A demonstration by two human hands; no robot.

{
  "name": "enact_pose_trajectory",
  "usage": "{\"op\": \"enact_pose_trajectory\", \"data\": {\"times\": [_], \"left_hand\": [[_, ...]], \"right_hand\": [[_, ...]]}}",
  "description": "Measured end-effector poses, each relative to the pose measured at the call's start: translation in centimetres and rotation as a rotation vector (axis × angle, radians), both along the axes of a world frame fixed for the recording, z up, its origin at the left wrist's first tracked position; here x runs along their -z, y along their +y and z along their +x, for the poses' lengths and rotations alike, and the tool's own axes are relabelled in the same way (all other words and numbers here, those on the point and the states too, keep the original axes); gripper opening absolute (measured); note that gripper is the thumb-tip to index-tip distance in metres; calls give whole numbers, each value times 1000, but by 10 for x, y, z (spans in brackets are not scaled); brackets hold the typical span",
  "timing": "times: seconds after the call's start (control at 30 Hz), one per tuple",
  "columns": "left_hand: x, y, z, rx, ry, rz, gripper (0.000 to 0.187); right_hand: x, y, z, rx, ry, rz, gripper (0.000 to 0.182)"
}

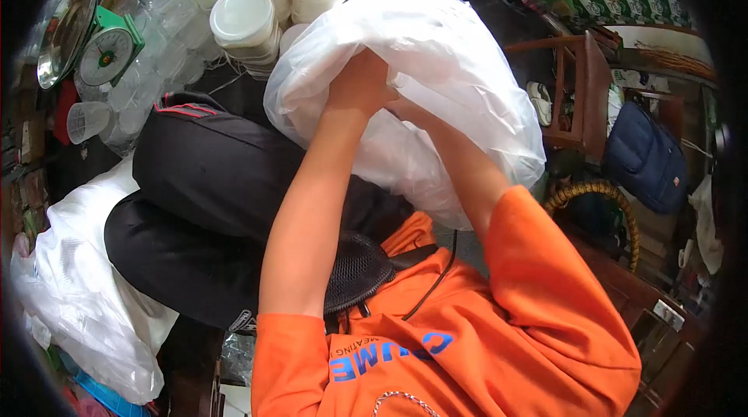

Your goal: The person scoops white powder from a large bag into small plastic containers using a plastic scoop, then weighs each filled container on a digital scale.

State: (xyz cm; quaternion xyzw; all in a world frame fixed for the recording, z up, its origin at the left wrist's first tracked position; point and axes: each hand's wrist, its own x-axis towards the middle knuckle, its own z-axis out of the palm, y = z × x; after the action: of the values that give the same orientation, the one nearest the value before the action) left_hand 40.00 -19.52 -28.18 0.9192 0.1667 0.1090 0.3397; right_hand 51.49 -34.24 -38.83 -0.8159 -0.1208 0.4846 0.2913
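A large white plastic bag stands open before my knees, its rim folded loosely around its mouth. My left hand reaches into the mouth, its fingers hidden by the hand itself and the plastic. Close beside it on the right, my right hand is also at the opening, mostly covered by the bag. A small whitish piece shows between the hands; whether either one holds it cannot be made out. The bag's contents look pale and are largely hidden.
Stacked lidded tubs stand beyond my knees, with clear plastic cups and a green dial scale to the left. Another white bag lies at the left. On the right are a wooden chair and a blue backpack.
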Motion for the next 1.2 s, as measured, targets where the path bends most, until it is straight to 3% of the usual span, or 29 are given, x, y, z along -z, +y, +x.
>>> {"op": "enact_pose_trajectory", "data": {"times": [0.03,0.1,0.2,0.33,0.4,0.5,0.6,0.67,0.83,1.0,1.07,1.2], "left_hand": [[2,1,4,9,-3,-6,62],[2,2,10,66,257,-64,62],[-12,3,13,63,264,-73,53],[4,4,16,74,145,69,57],[0,3,16,119,249,78,61],[11,2,11,101,100,138,66],[4,1,8,73,7,167,72],[-8,1,8,41,142,-6,78],[-9,-4,11,15,220,-4,83],[-9,-6,13,-4,228,-4,84],[-13,-5,15,0,328,-42,93],[-15,-4,15,-13,345,-53,93]], "right_hand": [[-11,-19,6,12,4,-9,33],[-29,-52,2,37,15,-31,33],[-67,-69,-6,74,48,-40,32],[-138,-83,-16,158,59,-47,34],[-158,-87,-12,189,17,-32,34],[-178,-85,2,228,-75,2,35],[-180,-78,18,251,-171,-23,38],[-179,-72,20,114,-372,-62,41],[-168,-59,2,-35,-640,5,43],[-175,-44,-19,-129,-994,10,35],[-181,-38,-29,-117,-1017,19,32],[-177,-34,-36,-170,-1153,41,22]]}}
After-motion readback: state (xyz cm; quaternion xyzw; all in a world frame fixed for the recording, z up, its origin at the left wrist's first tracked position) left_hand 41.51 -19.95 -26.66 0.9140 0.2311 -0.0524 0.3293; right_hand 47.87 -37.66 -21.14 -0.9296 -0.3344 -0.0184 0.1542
